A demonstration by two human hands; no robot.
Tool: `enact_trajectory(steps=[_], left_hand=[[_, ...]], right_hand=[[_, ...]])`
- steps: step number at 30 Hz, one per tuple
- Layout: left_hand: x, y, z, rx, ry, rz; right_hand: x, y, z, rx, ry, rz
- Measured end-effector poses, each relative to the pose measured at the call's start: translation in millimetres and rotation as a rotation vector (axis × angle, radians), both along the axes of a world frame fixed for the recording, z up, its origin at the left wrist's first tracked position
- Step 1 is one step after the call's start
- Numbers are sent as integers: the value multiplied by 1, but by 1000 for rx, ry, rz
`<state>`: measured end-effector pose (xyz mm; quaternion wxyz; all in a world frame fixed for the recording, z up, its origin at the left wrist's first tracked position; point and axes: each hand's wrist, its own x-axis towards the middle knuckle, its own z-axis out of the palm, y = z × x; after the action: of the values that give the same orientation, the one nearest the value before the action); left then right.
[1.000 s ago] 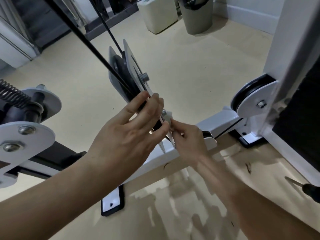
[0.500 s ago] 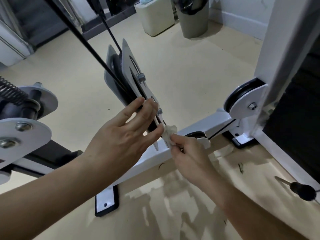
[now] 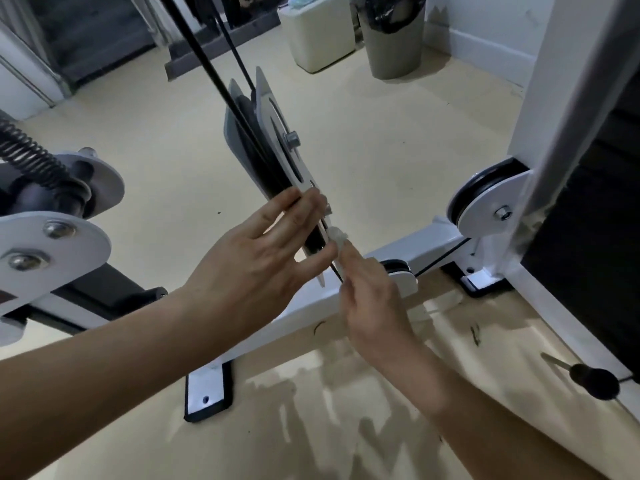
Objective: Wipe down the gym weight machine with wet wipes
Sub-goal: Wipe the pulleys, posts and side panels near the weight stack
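A white pulley bracket [image 3: 273, 133] with a black wheel hangs on black cables [image 3: 204, 60] in the middle of the view, part of the white weight machine. My left hand [image 3: 263, 258] steadies the bracket's lower end with straight fingers laid against its left plate. My right hand [image 3: 372, 299] pinches a small crumpled white wet wipe [image 3: 337, 237] and holds it against the bracket's lower right edge. The white base beam [image 3: 412, 247] of the machine runs behind both hands.
A second pulley [image 3: 485, 206] sits at the foot of the white upright [image 3: 554, 98] on the right. Round white plates and a black spring [image 3: 31, 157] stand at the left. A cream bin [image 3: 318, 36] and a grey bin [image 3: 394, 39] stand at the back. A black knob [image 3: 594, 381] pokes out at lower right.
My right hand dropped back a little with the wipe, then returned to the bracket's lower edge. My left hand has stayed on the bracket.
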<state>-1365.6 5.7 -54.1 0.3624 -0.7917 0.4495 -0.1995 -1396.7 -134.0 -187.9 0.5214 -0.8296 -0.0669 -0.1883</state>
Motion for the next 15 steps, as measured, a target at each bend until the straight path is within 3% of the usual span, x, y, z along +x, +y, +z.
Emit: enact_trajectory(steps=[3, 5, 10, 15], left_hand=[[-2, 6, 2, 23, -1, 0], [-3, 6, 3, 37, -13, -9], [1, -3, 1, 21, 1, -27], [2, -3, 10, 51, 43, -16]], right_hand=[[-10, 10, -4, -189, 105, 39], [-16, 0, -13, -206, 152, 90], [19, -8, 1, 253, 220, -33], [-15, 2, -10, 202, 300, 112]])
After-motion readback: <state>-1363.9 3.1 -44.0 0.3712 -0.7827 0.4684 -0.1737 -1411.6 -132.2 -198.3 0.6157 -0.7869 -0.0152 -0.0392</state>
